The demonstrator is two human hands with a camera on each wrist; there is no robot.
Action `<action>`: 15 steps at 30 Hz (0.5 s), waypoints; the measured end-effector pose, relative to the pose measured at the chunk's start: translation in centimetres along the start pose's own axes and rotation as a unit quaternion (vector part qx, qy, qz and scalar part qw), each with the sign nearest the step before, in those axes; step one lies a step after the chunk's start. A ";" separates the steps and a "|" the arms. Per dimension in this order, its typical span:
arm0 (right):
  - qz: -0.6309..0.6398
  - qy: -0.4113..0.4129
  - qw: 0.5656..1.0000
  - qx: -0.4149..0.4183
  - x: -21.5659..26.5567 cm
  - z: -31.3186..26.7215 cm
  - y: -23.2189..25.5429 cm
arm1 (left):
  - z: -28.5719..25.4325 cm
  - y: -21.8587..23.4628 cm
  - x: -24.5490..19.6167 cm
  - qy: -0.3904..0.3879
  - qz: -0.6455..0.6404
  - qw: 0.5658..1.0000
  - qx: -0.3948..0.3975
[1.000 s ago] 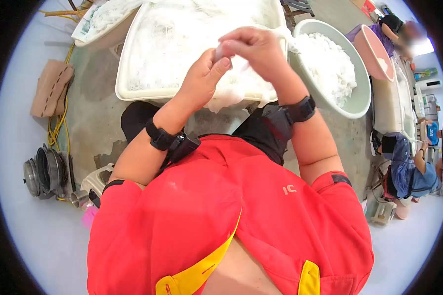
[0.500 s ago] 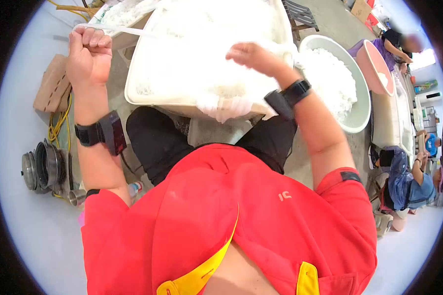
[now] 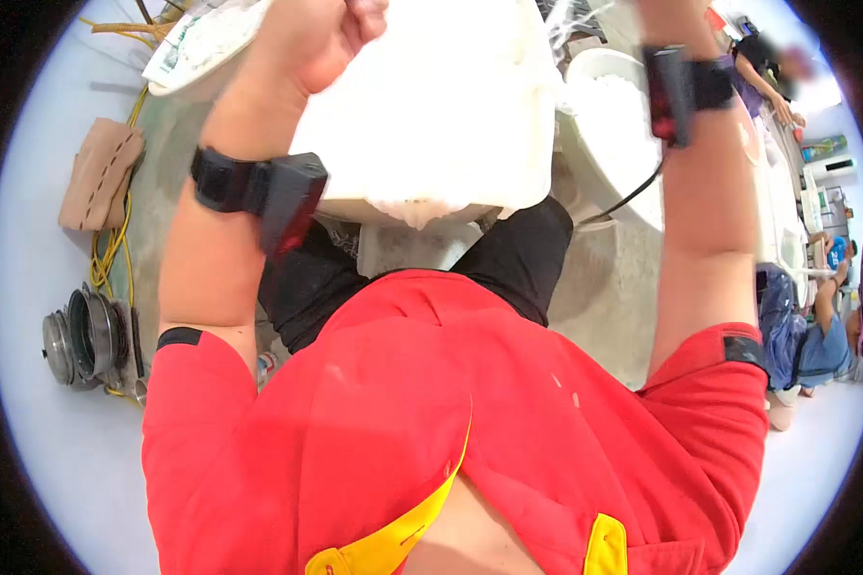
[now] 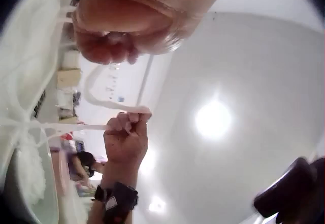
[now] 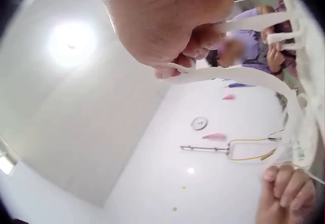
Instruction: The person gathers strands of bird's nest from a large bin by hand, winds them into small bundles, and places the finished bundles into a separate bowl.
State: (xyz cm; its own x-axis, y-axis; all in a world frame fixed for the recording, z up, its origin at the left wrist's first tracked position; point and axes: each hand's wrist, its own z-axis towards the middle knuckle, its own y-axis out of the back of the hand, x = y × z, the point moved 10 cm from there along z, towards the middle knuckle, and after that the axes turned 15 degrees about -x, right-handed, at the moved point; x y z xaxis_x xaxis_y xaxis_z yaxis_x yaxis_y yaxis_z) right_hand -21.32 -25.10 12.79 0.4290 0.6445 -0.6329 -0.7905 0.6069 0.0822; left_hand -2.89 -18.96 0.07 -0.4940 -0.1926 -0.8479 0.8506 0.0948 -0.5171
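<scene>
We had both hands raised high above the big white tub (image 3: 431, 115) of pale noodle-like strands, and between them ran a single flat white strip (image 5: 238, 77). Our left hand (image 3: 312, 38) was closed in a fist, and our right hand (image 4: 126, 138) had its fingers curled round the strip's other end; in the head view the right hand itself rose out of the top of the frame, with only the forearm and wrist band (image 3: 686, 86) showing.

The relation that mattered was the line of the strip. Its long axis ran across from one fist to the other, bowing in a loose curve between them rather than pulled straight. In the left wrist view it arced from the near fist (image 4: 117, 26) over to the right hand and carried on toward the strands below. Both hands held it, so neither was nearer; the slack lay in the middle, well above the tub.

The tub sat against our knees, with a round white basin (image 3: 609, 144) heaped with the same strands just beside it on the right. On the floor to the left lay a tan folded cloth (image 3: 101, 177), a yellow cord (image 3: 115, 244) and some stacked metal rings (image 3: 86, 335). Another person (image 3: 815, 335) sat well apart at the right edge.
</scene>
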 end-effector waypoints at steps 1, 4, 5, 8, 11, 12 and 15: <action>0.118 -0.140 0.977 0.109 0.6 -5.2 -3.6 | -0.5 1.1 2.1 0.005 0.089 0.991 -0.104; 0.242 -0.056 0.924 0.290 11.3 -14.3 -4.2 | -2.0 1.2 8.3 0.044 0.341 0.925 -0.165; 0.273 -0.255 0.852 0.367 11.1 -16.5 -3.7 | -2.0 2.3 10.7 0.082 0.374 0.910 -0.161; 0.271 -0.577 0.715 0.287 11.3 -19.6 2.6 | -2.4 5.1 14.5 0.144 0.389 0.900 -0.132; 0.265 -0.728 0.577 0.258 14.0 -22.0 8.9 | -4.5 8.1 14.2 0.105 0.362 0.907 -0.190; 0.264 -0.756 0.548 0.241 15.3 -23.6 10.4 | -5.5 9.1 13.3 0.049 0.348 0.907 -0.230; 0.266 -0.864 0.375 0.206 20.8 -29.3 13.1 | -7.8 14.8 13.1 -0.065 0.353 0.884 -0.299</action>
State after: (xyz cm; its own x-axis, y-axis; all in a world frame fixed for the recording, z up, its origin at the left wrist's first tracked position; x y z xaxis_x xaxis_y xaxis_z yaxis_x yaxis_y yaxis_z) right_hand -35.54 -17.34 -21.85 0.1822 -0.1519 0.9715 -0.9833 -0.0307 0.1796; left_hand 1.85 -12.43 -19.61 0.1801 0.0148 -0.9835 0.6716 0.7287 0.1339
